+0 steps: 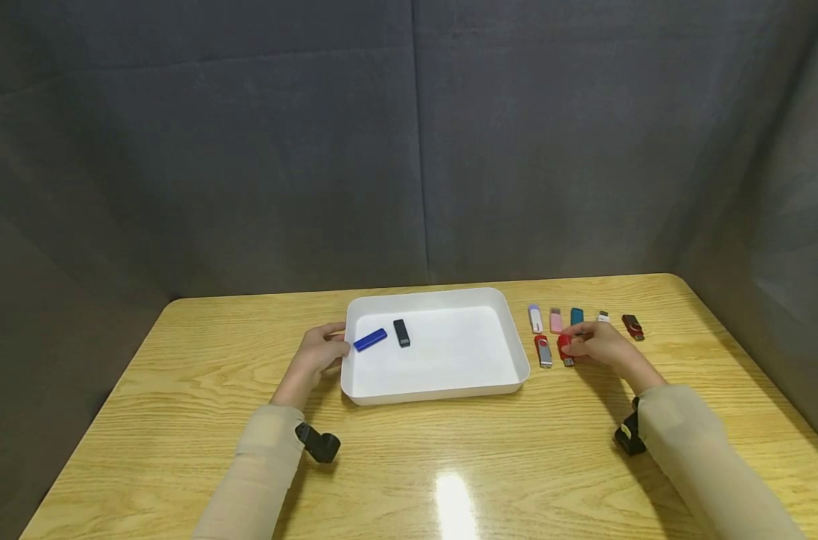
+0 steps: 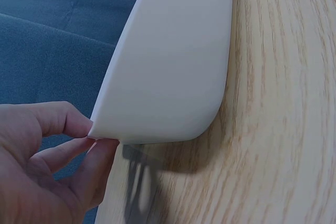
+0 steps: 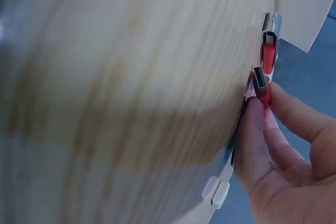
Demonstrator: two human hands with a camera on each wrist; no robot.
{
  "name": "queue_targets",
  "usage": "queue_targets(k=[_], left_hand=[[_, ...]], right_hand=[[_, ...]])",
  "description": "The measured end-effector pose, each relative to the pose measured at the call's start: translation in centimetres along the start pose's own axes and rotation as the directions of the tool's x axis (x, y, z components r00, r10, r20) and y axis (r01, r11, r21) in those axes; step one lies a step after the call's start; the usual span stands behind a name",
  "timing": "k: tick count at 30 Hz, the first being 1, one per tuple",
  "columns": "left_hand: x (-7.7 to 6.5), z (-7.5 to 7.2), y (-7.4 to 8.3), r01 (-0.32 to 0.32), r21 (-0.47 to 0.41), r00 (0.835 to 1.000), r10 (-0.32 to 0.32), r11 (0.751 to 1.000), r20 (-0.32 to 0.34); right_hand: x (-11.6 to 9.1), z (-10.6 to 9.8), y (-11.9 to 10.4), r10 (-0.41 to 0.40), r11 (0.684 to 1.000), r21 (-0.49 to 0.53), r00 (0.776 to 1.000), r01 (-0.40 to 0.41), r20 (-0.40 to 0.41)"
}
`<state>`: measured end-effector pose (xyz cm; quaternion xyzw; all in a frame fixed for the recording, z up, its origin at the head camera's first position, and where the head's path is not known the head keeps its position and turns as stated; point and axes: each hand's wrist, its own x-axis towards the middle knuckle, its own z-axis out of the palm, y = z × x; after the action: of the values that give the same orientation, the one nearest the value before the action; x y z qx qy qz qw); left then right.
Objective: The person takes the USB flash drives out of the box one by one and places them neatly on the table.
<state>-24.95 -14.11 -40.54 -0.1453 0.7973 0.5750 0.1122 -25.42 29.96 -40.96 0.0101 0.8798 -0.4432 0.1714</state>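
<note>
Pinching a red USB stick (image 1: 564,343) between thumb and fingertips, our right hand (image 1: 601,346) has it at the front of a small group of sticks, its metal plug pointing towards us. We cannot tell whether the stick touches the wood or sits just above it. Our left hand (image 1: 321,351) has its thumb and fingers clamped on the rim of a white tray (image 1: 456,356), at the left side.

Just left of the held stick we see a red-and-silver stick (image 1: 544,351), lying apart from it. Behind these two, from left to right, lie a white-and-lilac stick (image 1: 535,319), a pink stick (image 1: 556,320), a teal stick (image 1: 577,316) and a white stick (image 1: 603,316), the last two partly hidden by our right hand. A dark red stick (image 1: 633,326) lies farther right, tilted.

Inside the tray, we have a blue stick (image 1: 371,340) lying slantwise near the left wall, and a black stick (image 1: 401,333) just to its right, well apart from the right wall.

Beyond our hands come pale sleeves (image 1: 263,457), with a black device (image 1: 320,444) at each wrist. Everything rests on a wood-grained table (image 1: 395,457), and a dark grey curtain (image 1: 281,187) hangs behind it.
</note>
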Motion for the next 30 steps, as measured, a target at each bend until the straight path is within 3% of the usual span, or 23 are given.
queue_targets(k=[14, 19, 24, 30], left_hand=[[-0.1, 0.0, 0.1, 0.013, 0.008, 1.000, -0.013, 1.000, -0.001], [0.0, 0.0, 0.2, 0.018, 0.000, 1.000, -0.018, 1.000, 0.002], [-0.1, -0.1, 0.2, 0.006, -0.017, 1.000, -0.006, 1.000, 0.011], [-0.2, -0.1, 0.1, -0.003, -0.018, 1.000, 0.003, 1.000, 0.006]], right_hand=[[-0.2, 0.1, -0.6, 0.055, 0.998, 0.033, 0.998, -0.055, -0.012], [-0.2, 0.1, -1.1, 0.061, 0.998, 0.004, 0.995, -0.061, -0.080], [-0.2, 0.4, -3.2, 0.031, 0.999, 0.037, 0.981, -0.024, -0.189], [0.2, 2.2, -6.7, -0.047, 0.994, 0.092, 0.985, 0.063, -0.169]])
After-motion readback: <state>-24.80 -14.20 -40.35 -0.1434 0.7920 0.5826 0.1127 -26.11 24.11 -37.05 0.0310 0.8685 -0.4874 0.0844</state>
